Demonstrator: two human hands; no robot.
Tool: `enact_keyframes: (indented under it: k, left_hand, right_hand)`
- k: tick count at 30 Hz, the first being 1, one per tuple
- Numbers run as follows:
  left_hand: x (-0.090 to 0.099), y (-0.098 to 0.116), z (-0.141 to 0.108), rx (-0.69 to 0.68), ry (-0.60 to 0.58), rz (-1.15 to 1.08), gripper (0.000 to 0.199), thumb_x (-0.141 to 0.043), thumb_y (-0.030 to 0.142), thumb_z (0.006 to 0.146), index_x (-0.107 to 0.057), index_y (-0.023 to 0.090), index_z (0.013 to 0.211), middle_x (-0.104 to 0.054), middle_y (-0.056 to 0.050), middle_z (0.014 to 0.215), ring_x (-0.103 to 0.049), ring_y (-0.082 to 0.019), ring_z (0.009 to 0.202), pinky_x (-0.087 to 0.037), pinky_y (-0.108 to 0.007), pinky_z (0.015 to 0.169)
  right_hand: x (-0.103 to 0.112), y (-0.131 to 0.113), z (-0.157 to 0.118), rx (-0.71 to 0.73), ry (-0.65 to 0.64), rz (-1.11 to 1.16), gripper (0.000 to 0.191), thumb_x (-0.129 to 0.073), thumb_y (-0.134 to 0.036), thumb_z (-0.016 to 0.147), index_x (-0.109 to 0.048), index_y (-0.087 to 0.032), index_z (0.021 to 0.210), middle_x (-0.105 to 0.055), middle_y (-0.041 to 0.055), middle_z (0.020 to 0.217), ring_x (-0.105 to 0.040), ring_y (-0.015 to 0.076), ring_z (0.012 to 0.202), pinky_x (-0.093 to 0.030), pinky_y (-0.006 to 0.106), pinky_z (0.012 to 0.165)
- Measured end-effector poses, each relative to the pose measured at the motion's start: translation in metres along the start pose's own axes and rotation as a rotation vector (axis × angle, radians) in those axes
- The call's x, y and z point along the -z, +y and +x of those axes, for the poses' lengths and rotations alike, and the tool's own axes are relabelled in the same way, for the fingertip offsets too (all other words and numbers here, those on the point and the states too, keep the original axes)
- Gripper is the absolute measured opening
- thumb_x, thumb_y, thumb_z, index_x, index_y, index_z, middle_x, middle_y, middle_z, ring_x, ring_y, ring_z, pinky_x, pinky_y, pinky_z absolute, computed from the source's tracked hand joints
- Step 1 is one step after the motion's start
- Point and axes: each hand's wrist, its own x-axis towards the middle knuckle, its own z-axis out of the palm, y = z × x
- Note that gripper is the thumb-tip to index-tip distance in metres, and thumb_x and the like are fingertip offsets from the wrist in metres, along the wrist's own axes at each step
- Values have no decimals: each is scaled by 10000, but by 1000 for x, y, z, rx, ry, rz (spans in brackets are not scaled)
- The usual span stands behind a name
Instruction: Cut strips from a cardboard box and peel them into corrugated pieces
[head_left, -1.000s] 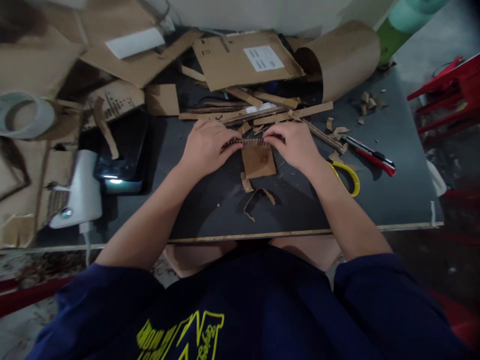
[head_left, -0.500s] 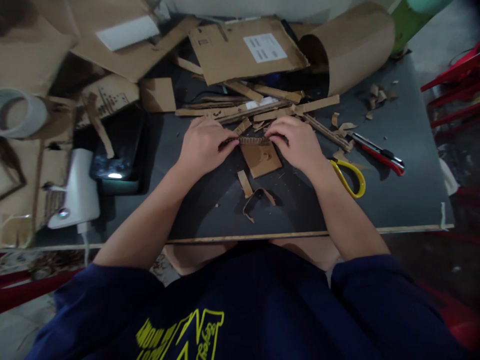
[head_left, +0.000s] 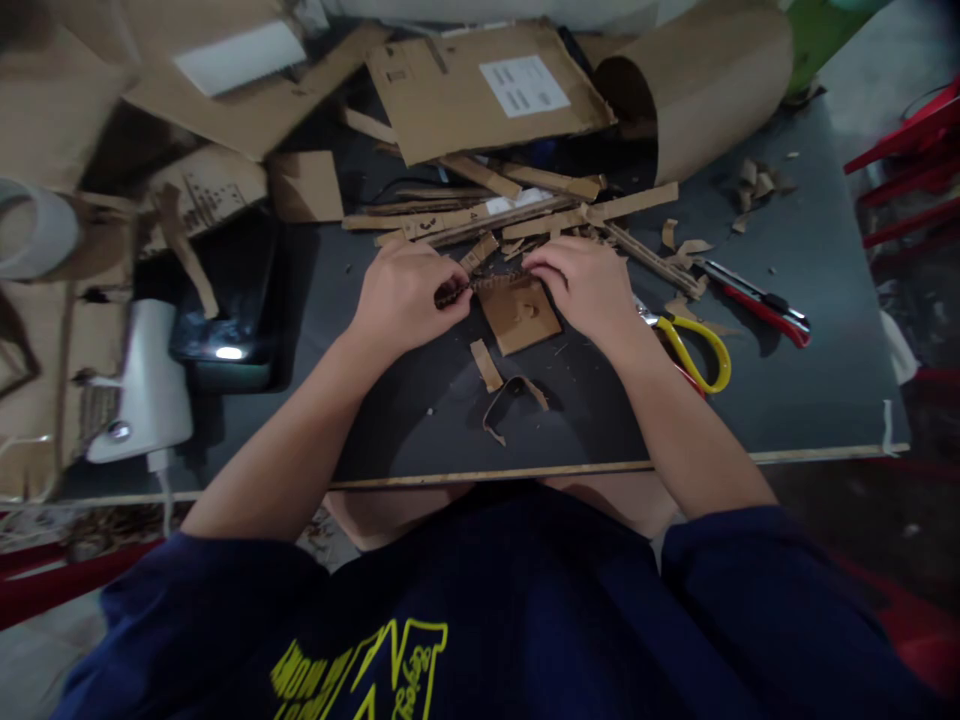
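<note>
Both hands pinch one corrugated strip (head_left: 491, 284): left hand (head_left: 401, 297) and right hand (head_left: 589, 288) clamped on its ends. Hold it level over the cardboard square (head_left: 520, 318), pressing gently so the ridges stay uncrushed.

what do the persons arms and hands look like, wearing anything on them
Both arms are bare from the short sleeves down. The left hand and right hand wear no gloves, rings or watch that show. The sleeves are dark navy, part of a T-shirt with yellow lettering on the chest.
</note>
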Motion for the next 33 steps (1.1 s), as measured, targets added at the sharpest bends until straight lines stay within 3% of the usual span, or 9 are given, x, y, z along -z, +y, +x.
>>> enact_keyframes:
  k: [15,24,33]
  left_hand:
    - [-2,-4,2,4,-59,8,296,-549,358,890,-757,205,1034,-721,-66,864,-669,-266,940,-498,-416,902]
    - [-1,-3,2,26,-69,4,310,-546,397,913,-787,228,1011,-718,-64,858,-664,-273,933,-495,-445,921]
    - [-2,-3,3,97,-95,-45,298,-558,399,934,-777,225,1037,-727,-81,976,-645,-299,1067,-480,-476,996]
  right_hand:
    - [-3,2,2,-35,-10,32,292,-465,-194,987,-739,-245,1075,-744,61,1188,-669,261,1136,-506,407,990]
    - [-6,7,2,-16,-8,34,294,-465,-198,990,-732,-239,1107,-740,72,1201,-669,268,1149,-511,420,1001]
    - [-6,7,1,-7,22,3,276,-477,-197,981,-736,-242,1064,-752,69,1149,-677,268,1101,-514,413,977]
